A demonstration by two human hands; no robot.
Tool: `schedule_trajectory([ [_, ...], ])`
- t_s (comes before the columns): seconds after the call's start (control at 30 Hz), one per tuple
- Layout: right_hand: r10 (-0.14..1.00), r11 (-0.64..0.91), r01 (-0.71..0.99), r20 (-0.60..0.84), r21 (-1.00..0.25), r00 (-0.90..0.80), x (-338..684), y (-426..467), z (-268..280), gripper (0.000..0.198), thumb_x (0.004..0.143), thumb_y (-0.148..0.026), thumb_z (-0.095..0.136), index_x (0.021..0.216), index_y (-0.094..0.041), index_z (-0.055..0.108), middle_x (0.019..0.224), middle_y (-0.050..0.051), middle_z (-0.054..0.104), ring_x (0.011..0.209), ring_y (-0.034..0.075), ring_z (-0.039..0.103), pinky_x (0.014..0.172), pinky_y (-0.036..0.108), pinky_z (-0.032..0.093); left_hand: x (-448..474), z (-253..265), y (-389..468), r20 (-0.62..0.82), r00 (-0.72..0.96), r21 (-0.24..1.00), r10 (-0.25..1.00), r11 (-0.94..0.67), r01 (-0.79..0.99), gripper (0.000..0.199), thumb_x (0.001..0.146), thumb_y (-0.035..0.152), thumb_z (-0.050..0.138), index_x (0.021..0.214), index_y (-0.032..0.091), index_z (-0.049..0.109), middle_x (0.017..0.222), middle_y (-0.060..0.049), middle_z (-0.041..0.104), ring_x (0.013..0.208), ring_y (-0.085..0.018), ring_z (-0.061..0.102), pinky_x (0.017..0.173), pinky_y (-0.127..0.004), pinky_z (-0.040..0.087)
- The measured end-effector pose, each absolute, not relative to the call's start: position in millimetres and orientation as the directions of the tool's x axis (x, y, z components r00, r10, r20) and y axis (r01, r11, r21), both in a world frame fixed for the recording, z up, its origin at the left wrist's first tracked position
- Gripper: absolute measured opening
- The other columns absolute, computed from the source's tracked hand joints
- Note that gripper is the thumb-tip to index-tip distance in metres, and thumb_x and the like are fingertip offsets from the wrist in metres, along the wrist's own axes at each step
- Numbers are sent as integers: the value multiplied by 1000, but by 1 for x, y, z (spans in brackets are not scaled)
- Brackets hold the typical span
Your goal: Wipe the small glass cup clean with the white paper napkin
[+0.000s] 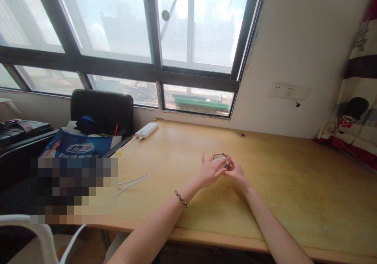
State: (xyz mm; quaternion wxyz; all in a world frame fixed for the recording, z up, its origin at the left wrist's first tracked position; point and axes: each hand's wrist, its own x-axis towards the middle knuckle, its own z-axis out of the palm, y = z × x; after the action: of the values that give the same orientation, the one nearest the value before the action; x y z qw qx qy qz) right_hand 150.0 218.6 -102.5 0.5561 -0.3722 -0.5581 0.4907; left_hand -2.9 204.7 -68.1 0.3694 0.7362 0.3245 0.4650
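Observation:
A small clear, faceted glass dish (221, 155) with a dark-looking rim is between my two hands, just above or on the wooden table; I cannot tell if it touches the wood. My right hand (236, 173) grips its right side, thumb near and fingers behind. From the left, my left hand (209, 172) reaches over the dish, its fingers spread. The index finger crosses the dish's face and the thumb points to its near right side. The left fingers hide part of the dish. A braided bracelet (180, 199) circles my left wrist.
On the table (297, 185), a white power bank (147, 130) lies at the far left corner with a white cable (134, 182). A black chair (101, 109) with a blue bag (84, 144) stands left. Windows, a wall socket (290, 91) and a printed curtain (350, 87) surround the table.

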Motion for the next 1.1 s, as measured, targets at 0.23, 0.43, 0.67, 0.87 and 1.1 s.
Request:
schedule_trajectory([
  [0.23, 960, 236, -114, 249, -965, -124, 149, 215, -95, 69, 48, -24, 75, 110, -21, 44, 107, 8, 57, 93, 25, 57, 79, 40, 49, -5, -64, 209, 439, 417, 832, 796, -535, 145, 14, 73, 32, 52, 75, 30, 66, 86, 1, 66, 115, -25, 35, 93, -39, -25],
  [0.43, 959, 235, -119, 250, -965, -135, 149, 216, -93, 72, 47, -22, 75, 112, -22, 42, 106, 7, 57, 94, 25, 57, 82, 42, 47, -11, -62, 211, 524, 369, 777, 768, -608, 163, 7, 68, 27, 60, 62, 25, 63, 67, -2, 64, 113, -26, 38, 95, -42, -20],
  [0.67, 962, 227, -153, 246, -962, -120, 152, 219, -97, 72, 49, -24, 76, 113, -22, 43, 115, 8, 52, 97, 25, 55, 84, 40, 45, -11, -58, 206, 536, 314, 800, 783, -591, 108, 17, 62, 29, 67, 78, 24, 61, 85, -5, 65, 124, -27, 23, 94, -44, -22],
  [0.87, 956, 245, -156, 266, -957, -127, 152, 223, -106, 70, 50, -22, 75, 113, -21, 43, 113, 10, 53, 96, 24, 55, 87, 41, 42, -5, -60, 202, 525, 394, 707, 755, -644, 292, 29, 73, 34, 54, 101, 28, 56, 106, -4, 59, 124, -27, 23, 93, -49, -21],
  [1.1, 959, 257, -115, 268, -960, -93, 150, 221, -101, 71, 47, -20, 76, 111, -21, 44, 109, 8, 56, 93, 24, 57, 81, 36, 47, -6, -55, 200, 420, 550, 328, 722, -686, 650, 34, 88, 36, 23, 99, 33, 55, 97, 3, 63, 123, -21, 26, 94, -56, -13],
])
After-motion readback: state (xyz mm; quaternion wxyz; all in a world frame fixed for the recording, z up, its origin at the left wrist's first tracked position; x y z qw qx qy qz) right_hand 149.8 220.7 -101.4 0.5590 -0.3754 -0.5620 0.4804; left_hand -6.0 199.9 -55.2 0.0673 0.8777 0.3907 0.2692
